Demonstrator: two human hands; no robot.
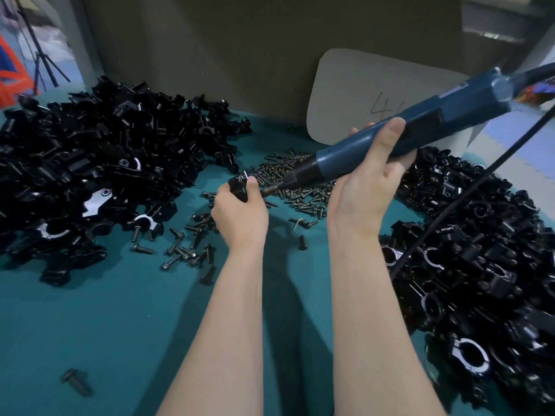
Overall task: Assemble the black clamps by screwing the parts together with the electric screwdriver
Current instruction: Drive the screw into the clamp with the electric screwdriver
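Head view. Left hand (240, 217): grip curled round small black clamp (238, 186), thumb along its right side, held just above teal table (105, 325). Right hand (366, 181): grip wrapped round body of blue electric screwdriver (420, 127); tool slants down-left, bit tip touching clamp's right side. Heap of loose black clamp parts (90, 163) at left, heap of black clamps (468, 265) at right. Screws (288, 175) scattered between heaps, around left hand. Black cable (450, 205) crosses right heap. Grey card (354, 94) with handwritten number leans at back.
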